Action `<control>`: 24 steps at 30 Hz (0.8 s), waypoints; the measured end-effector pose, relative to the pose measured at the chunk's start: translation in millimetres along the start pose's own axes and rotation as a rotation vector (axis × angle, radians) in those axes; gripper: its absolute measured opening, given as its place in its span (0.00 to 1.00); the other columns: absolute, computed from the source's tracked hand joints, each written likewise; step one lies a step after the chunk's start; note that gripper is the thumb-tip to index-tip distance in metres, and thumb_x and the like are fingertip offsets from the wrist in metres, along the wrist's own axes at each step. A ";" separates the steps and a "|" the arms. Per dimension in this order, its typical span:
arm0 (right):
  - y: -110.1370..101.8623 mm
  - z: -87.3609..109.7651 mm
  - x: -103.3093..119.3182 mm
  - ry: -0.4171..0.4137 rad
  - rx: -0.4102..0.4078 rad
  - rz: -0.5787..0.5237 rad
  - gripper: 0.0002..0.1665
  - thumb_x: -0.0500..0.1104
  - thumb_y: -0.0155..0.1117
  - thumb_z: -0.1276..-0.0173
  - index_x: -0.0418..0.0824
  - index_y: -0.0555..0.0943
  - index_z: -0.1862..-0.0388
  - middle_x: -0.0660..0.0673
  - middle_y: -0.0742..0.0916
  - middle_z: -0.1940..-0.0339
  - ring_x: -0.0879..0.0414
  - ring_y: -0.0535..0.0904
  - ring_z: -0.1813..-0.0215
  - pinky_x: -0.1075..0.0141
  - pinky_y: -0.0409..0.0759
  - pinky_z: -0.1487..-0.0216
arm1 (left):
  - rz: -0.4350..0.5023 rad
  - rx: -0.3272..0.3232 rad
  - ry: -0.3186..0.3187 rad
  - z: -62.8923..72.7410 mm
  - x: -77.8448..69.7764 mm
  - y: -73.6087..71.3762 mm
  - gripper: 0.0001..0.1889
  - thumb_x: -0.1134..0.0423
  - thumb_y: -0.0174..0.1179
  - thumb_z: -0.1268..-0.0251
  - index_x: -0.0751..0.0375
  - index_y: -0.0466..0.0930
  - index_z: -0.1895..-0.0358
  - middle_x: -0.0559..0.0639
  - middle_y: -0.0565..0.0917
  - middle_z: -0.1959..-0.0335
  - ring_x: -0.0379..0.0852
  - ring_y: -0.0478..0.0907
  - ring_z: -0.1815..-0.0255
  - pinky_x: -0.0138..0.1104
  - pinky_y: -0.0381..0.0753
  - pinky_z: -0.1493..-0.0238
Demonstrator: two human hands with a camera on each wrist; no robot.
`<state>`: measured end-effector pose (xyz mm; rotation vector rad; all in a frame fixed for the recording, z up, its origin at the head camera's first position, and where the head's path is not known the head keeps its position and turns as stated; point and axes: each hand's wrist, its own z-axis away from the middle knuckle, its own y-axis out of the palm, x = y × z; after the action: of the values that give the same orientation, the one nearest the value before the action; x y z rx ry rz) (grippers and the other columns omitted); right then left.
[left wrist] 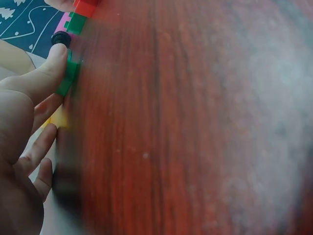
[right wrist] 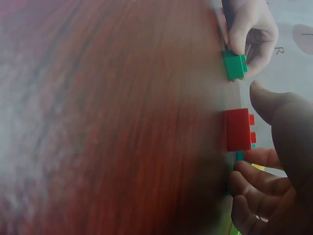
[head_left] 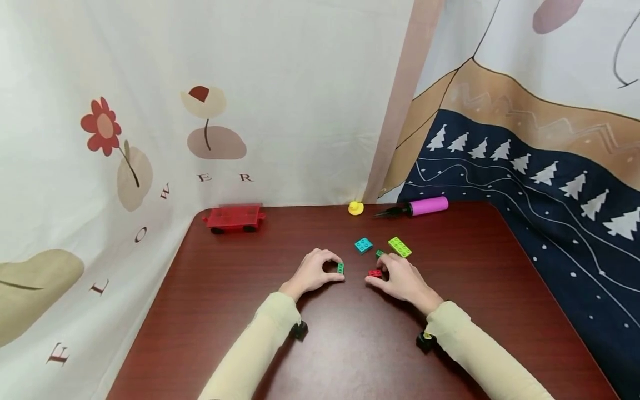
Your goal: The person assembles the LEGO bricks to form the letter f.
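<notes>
My left hand (head_left: pixel 315 271) pinches a green brick (head_left: pixel 340 268) between thumb and forefinger, low over the table. The left wrist view shows the thumb against this brick (left wrist: pixel 69 78), the other fingers spread apart. My right hand (head_left: pixel 400 278) curves loosely around a red brick (head_left: pixel 374 273) with studs on top. In the right wrist view a gap shows between the thumb and the red brick (right wrist: pixel 238 129); the fingers lie near its other side. Just beyond the right fingertips sits a small green brick (head_left: pixel 380 253), partly hidden by the hand.
A blue brick (head_left: pixel 363 245) and a long lime brick (head_left: pixel 400 246) lie beyond the hands. Along the back edge of the table (head_left: pixel 225 311) stand a red wheeled wagon (head_left: pixel 234 217), a yellow rubber duck (head_left: pixel 355 208) and a pink hand pump (head_left: pixel 429 205). Printed curtains hang behind.
</notes>
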<state>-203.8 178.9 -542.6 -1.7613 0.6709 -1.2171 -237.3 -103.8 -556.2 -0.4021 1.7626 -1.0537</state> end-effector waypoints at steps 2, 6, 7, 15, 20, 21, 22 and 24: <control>1.7 -0.9 1.2 0.003 -0.001 0.009 0.27 0.64 0.79 0.38 0.45 0.83 0.57 0.52 0.81 0.65 0.61 0.74 0.65 0.63 0.77 0.66 | 0.024 -0.007 -0.006 -1.1 1.5 1.6 0.18 0.47 0.79 0.42 0.46 0.89 0.51 0.40 0.87 0.54 0.42 0.78 0.51 0.43 0.76 0.42; 3.6 -1.0 5.5 0.017 0.008 0.020 0.25 0.61 0.80 0.38 0.45 0.82 0.60 0.53 0.79 0.69 0.60 0.73 0.68 0.64 0.75 0.69 | 0.076 -0.014 -0.025 -0.5 2.7 5.0 0.18 0.47 0.79 0.42 0.45 0.89 0.50 0.38 0.86 0.56 0.40 0.78 0.52 0.42 0.75 0.44; 3.8 -1.2 6.3 0.018 0.010 0.025 0.24 0.60 0.80 0.38 0.45 0.82 0.60 0.54 0.78 0.69 0.60 0.73 0.68 0.64 0.74 0.70 | 0.086 -0.017 -0.026 -0.2 2.8 5.4 0.18 0.48 0.80 0.42 0.45 0.89 0.51 0.37 0.86 0.57 0.40 0.78 0.53 0.41 0.75 0.44; 5.9 -2.0 9.7 0.022 -0.009 0.074 0.18 0.57 0.80 0.37 0.47 0.83 0.62 0.53 0.79 0.69 0.60 0.73 0.68 0.63 0.75 0.70 | 0.123 -0.052 -0.016 0.3 5.5 6.7 0.18 0.49 0.82 0.46 0.45 0.90 0.53 0.36 0.87 0.59 0.39 0.77 0.56 0.39 0.73 0.47; 9.3 -0.3 13.4 0.045 -0.028 0.101 0.23 0.63 0.78 0.38 0.47 0.84 0.62 0.52 0.78 0.70 0.59 0.72 0.69 0.64 0.73 0.73 | 0.131 -0.067 -0.009 1.3 7.2 8.9 0.18 0.49 0.82 0.46 0.44 0.90 0.53 0.36 0.87 0.60 0.38 0.76 0.57 0.42 0.70 0.44; 10.1 -0.2 14.1 0.051 -0.032 0.109 0.24 0.65 0.78 0.38 0.47 0.83 0.62 0.52 0.78 0.70 0.59 0.72 0.70 0.63 0.72 0.74 | 0.131 -0.071 -0.005 1.5 7.4 9.4 0.18 0.49 0.82 0.46 0.44 0.90 0.53 0.36 0.87 0.60 0.39 0.76 0.57 0.43 0.69 0.44; 10.6 -0.3 14.9 0.056 -0.037 0.117 0.25 0.65 0.77 0.38 0.46 0.83 0.62 0.51 0.78 0.70 0.58 0.72 0.70 0.63 0.72 0.75 | 0.131 -0.074 -0.004 1.6 7.4 9.6 0.18 0.49 0.82 0.46 0.45 0.90 0.54 0.37 0.87 0.60 0.39 0.76 0.57 0.43 0.69 0.44; 11.4 -1.3 16.1 0.066 -0.043 0.131 0.25 0.65 0.77 0.37 0.46 0.83 0.62 0.51 0.78 0.69 0.57 0.72 0.70 0.63 0.72 0.75 | 0.127 -0.081 0.001 1.0 7.4 9.6 0.17 0.49 0.82 0.46 0.45 0.90 0.54 0.37 0.87 0.60 0.39 0.76 0.57 0.44 0.69 0.44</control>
<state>-198.5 160.0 -545.1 -1.6903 0.8435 -1.1827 -237.8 -103.8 -568.4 -0.3353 1.8111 -0.8950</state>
